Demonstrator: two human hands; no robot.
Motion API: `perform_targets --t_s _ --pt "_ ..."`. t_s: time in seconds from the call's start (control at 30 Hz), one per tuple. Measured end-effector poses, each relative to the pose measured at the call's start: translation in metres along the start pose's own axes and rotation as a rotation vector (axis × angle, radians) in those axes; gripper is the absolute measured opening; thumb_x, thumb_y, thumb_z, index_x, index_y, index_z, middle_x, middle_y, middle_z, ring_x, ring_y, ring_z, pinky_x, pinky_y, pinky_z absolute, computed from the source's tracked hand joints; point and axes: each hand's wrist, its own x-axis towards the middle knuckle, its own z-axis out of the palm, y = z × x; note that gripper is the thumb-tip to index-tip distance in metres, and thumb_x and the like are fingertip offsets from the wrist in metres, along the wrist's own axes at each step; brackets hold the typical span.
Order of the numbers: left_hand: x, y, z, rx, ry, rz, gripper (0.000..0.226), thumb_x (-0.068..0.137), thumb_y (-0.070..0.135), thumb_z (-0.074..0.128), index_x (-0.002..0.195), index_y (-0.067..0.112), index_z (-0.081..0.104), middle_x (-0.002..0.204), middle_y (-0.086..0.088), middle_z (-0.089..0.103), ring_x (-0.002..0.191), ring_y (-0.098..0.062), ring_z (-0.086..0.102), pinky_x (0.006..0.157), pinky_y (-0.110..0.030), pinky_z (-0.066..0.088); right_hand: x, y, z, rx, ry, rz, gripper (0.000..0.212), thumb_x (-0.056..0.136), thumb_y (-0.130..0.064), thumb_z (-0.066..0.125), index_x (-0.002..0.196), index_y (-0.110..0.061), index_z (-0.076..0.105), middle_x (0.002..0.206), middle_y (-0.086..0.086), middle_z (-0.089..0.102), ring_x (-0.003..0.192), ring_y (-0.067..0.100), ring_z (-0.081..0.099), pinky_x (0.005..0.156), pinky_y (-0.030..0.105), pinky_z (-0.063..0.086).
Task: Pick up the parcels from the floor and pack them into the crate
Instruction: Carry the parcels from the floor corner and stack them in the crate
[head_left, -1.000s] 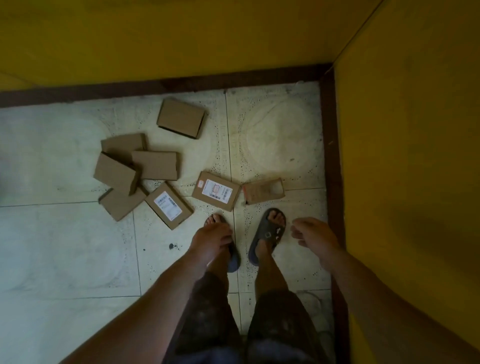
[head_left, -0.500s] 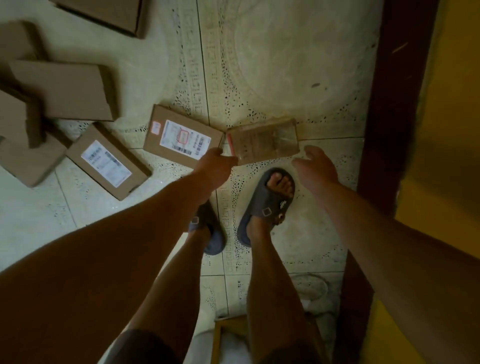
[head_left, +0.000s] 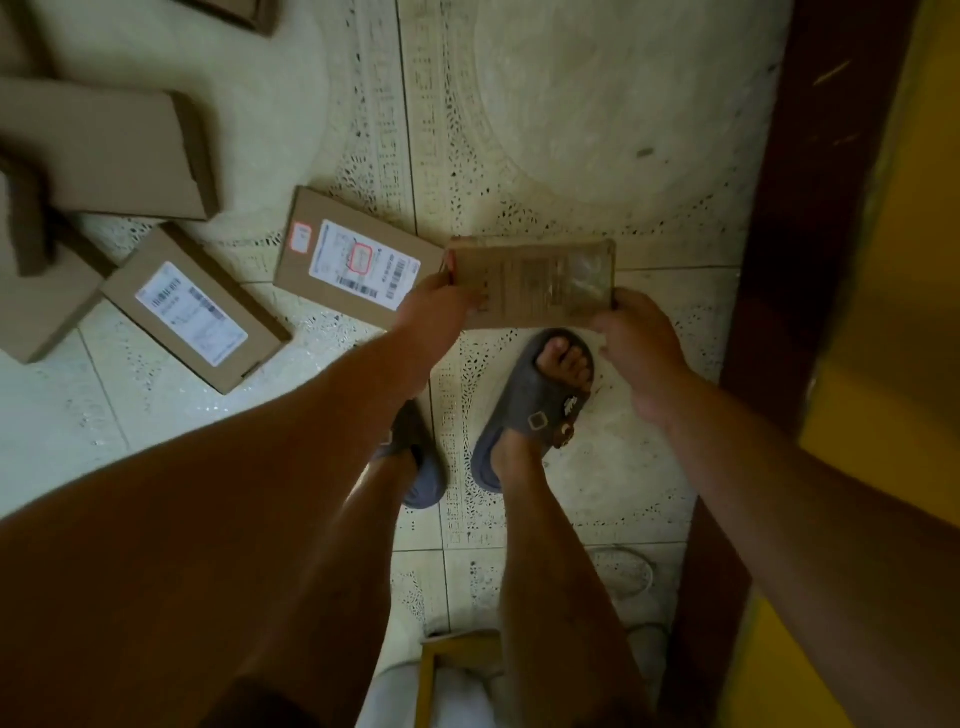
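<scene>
A flat brown parcel with a clear taped patch lies just past my toes, and both hands grip it. My left hand holds its left end and my right hand holds its right end. Whether it is off the floor I cannot tell. Directly to its left lies a labelled parcel with a red-stamped white label. Another labelled parcel rests further left. Plain brown parcels are piled at the far left. A yellowish crate edge shows between my legs at the bottom.
The floor is pale patterned tile. A dark brown skirting strip and a yellow wall close off the right side. My feet in grey sandals stand just behind the held parcel.
I have bent lower and closer to the floor. Both hands moved forward from open above the floor to the ends of the taped parcel and closed on it.
</scene>
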Motion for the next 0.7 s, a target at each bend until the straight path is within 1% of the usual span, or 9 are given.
perform_targets --t_s 0.1,0.17,0.23,0.33,0.4,0.47,0.53,0.6,0.7 --pt "-0.048 0.015 -0.018 -0.089 -0.003 0.049 0.026 0.091 0.006 0.049 0.111 0.017 0.062 0.094 0.005 0.058 0.097 -0.014 0.054 0.082 -0.022 0.042 -0.058 -0.011 -0.012 0.077 -0.017 -0.024 0.014 0.091 -0.021 0.055 0.085 -0.033 0.059 0.091 -0.012 0.059 0.088 0.010 0.057 0.092 0.041 0.050" --pt "-0.088 0.025 -0.033 -0.165 0.010 0.086 0.017 0.085 0.007 0.055 0.090 0.020 0.065 0.091 0.006 0.059 0.110 -0.026 0.056 0.096 -0.032 0.045 -0.103 -0.024 -0.021 0.145 -0.026 -0.050 0.016 0.089 -0.023 0.059 0.085 -0.038 0.063 0.096 -0.013 0.063 0.093 0.007 0.059 0.090 0.039 0.051" --pt "-0.126 0.034 -0.049 -0.184 0.042 0.087 0.012 0.079 0.017 0.060 0.079 0.028 0.064 0.091 0.008 0.061 0.114 -0.029 0.055 0.105 -0.044 0.040 -0.146 -0.037 -0.030 0.219 -0.018 -0.051 0.016 0.089 -0.024 0.062 0.087 -0.040 0.065 0.098 -0.015 0.065 0.094 0.003 0.060 0.086 0.033 0.052" --pt "-0.194 0.050 -0.076 -0.221 0.062 0.089 0.014 0.082 0.017 0.061 0.075 0.027 0.066 0.084 0.008 0.064 0.100 -0.021 0.058 0.097 -0.038 0.042 -0.215 -0.057 -0.045 0.289 -0.024 -0.061 0.019 0.090 -0.018 0.062 0.092 -0.037 0.064 0.099 -0.014 0.066 0.091 -0.002 0.060 0.073 0.022 0.049" --pt "-0.249 0.060 -0.097 -0.164 0.010 0.156 0.015 0.082 0.019 0.059 0.084 0.026 0.072 0.089 0.008 0.070 0.099 -0.017 0.060 0.089 -0.035 0.043 -0.266 -0.075 -0.056 0.301 -0.024 -0.079 0.018 0.089 -0.019 0.063 0.098 -0.034 0.065 0.103 -0.012 0.066 0.096 0.001 0.060 0.077 0.023 0.049" --pt "-0.299 0.067 -0.115 -0.104 -0.016 0.204 0.023 0.088 0.022 0.055 0.103 0.027 0.071 0.104 0.006 0.070 0.106 -0.015 0.059 0.087 -0.032 0.041 -0.312 -0.090 -0.068 0.290 -0.015 -0.109 0.019 0.087 -0.021 0.065 0.102 -0.033 0.066 0.108 -0.011 0.066 0.102 0.006 0.060 0.085 0.028 0.050" --pt "-0.348 0.072 -0.130 -0.091 -0.002 0.232 0.027 0.093 0.022 0.051 0.114 0.027 0.067 0.112 0.006 0.068 0.107 -0.013 0.057 0.077 -0.024 0.038 -0.352 -0.104 -0.078 0.287 -0.012 -0.140 0.022 0.089 -0.020 0.063 0.107 -0.032 0.065 0.111 -0.010 0.065 0.106 0.008 0.059 0.083 0.026 0.049" --pt "-0.393 0.076 -0.144 -0.108 0.021 0.267 0.027 0.096 0.020 0.048 0.119 0.022 0.064 0.112 0.008 0.067 0.100 -0.007 0.058 0.068 -0.018 0.036 -0.388 -0.117 -0.085 0.285 -0.020 -0.184 0.024 0.090 -0.021 0.062 0.112 -0.029 0.065 0.113 -0.008 0.064 0.107 0.010 0.058 0.081 0.023 0.048" --pt "-0.449 0.079 -0.161 -0.135 0.087 0.335 0.028 0.098 0.018 0.047 0.123 0.021 0.059 0.108 0.014 0.060 0.086 0.005 0.054 0.061 -0.006 0.036 -0.430 -0.131 -0.093 0.263 -0.094 -0.240 0.019 0.092 -0.020 0.060 0.107 -0.031 0.065 0.111 -0.008 0.063 0.106 0.011 0.057 0.090 0.028 0.048"
